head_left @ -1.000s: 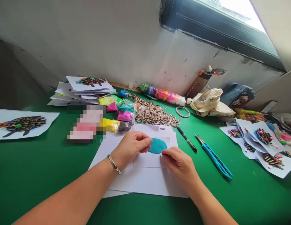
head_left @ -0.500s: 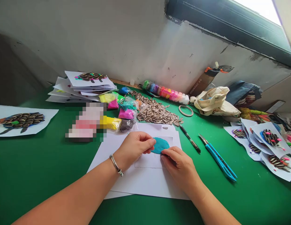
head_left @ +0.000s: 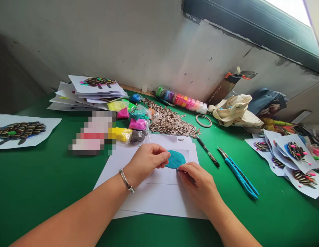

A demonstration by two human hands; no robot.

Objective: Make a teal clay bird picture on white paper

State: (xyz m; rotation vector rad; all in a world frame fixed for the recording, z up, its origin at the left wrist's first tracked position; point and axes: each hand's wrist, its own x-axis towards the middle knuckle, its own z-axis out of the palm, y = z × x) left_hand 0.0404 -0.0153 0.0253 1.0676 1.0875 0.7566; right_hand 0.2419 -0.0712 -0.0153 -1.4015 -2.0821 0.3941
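A flat teal clay disc [head_left: 176, 159] lies on a small white paper rectangle on top of white sheets [head_left: 151, 199] on the green table. My left hand [head_left: 146, 163], with a bracelet on its wrist, has its fingers curled and its fingertips pressed against the disc's left edge. My right hand [head_left: 197, 181] is closed in a pinch at the disc's lower right edge, and a small dark thing, perhaps a sunflower seed, shows at its fingertips.
A heap of striped sunflower seeds [head_left: 169, 123] and bags of coloured clay [head_left: 133, 125] lie behind the sheets. A black pen [head_left: 207, 151] and a blue utility knife [head_left: 238, 173] lie to the right. Finished seed pictures [head_left: 20, 130] sit left, a paper stack [head_left: 87, 92] behind, more pictures [head_left: 293, 152] right.
Both hands stay at the teal disc with only small finger shifts. The view has tilted slightly; nothing else on the table has moved.
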